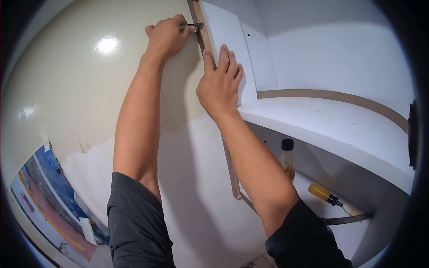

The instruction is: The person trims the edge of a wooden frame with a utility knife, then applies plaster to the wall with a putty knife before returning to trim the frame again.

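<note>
Up at the top, my left hand is closed round a thin tool with a dark tip. Its tip meets the brown wooden edge of an upright white panel; the exact kind of tool is too small to make out. Lower and to the right, my right hand rests on the same panel with its fingers stretched and spread, the forefinger beside the wooden edge. Nothing shows in that hand. My right hand and forearm hide part of the edge, which reappears further down.
Right of the panel, a curved white shelf juts out. Beneath it are a black-capped bottle, a yellow-handled tool and a dark bar. A glossy cream wall stands left, with a colourful picture low down.
</note>
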### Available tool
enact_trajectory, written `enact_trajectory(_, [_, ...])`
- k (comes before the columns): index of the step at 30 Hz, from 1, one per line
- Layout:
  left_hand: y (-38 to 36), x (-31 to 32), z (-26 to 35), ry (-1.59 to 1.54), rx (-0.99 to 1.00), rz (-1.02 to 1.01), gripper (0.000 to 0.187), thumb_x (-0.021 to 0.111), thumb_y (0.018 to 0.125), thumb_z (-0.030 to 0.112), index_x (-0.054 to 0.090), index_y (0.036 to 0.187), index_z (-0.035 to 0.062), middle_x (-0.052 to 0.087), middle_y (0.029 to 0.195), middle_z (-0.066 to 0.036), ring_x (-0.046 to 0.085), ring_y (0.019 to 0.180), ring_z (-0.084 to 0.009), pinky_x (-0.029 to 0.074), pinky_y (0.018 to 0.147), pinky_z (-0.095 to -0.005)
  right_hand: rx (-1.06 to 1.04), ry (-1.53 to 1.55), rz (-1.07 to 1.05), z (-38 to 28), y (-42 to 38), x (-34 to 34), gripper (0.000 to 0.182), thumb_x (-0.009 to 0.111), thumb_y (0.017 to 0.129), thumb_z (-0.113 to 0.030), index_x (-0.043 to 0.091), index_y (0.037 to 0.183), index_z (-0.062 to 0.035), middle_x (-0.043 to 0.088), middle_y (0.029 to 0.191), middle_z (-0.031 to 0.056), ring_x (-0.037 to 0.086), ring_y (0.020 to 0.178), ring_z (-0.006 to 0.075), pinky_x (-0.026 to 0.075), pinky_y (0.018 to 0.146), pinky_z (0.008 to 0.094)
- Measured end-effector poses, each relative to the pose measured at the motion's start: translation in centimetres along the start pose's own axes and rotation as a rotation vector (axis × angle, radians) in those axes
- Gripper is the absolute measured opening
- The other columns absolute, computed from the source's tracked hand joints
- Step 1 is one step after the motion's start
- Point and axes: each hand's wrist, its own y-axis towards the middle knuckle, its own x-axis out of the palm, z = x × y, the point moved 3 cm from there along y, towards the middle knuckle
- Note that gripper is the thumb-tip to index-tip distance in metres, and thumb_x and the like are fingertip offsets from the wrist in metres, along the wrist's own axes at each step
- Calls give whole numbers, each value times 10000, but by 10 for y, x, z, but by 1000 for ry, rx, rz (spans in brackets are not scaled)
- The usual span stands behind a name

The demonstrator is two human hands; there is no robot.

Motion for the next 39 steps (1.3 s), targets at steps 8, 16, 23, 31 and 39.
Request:
enact_trajectory(8, [9,-1,-3,12,-30,10,315,642,945,419,695,1020,117,739,875,-30,653,953,-248,331,900,-488,1,11,3,0,0,1,624,562,863,-95,438,1475,-92,263,1561,242,243,1445,417,206,1145,632])
enact_trajectory(16, [10,-1,0,64,-38,30,301,648,941,418,697,1004,128,734,860,-26,645,946,-251,338,901,-500,4,29,-24,1,0,0,637,559,860,-88,425,1483,-90,252,1566,241,234,1449,417,200,1147,634])
enact_trajectory(23, [7,3,-1,61,4,127,263,671,932,383,693,979,126,728,865,-25,635,927,-259,337,880,-493,8,41,-32,1,1,0,635,555,862,-83,427,1483,-87,253,1566,246,246,1444,422,197,1146,637])
enact_trajectory(31, [9,4,-1,69,-1,159,257,668,932,386,693,960,133,728,865,-20,638,925,-252,337,863,-487,5,35,-20,1,0,0,633,563,859,-84,433,1479,-86,258,1563,244,245,1443,422,196,1150,633])
enact_trajectory(39, [11,5,0,81,-23,156,260,664,934,380,694,966,124,731,867,-24,645,931,-252,343,860,-493,12,30,-42,1,1,0,632,556,867,-81,423,1485,-89,245,1567,243,237,1446,416,199,1151,629])
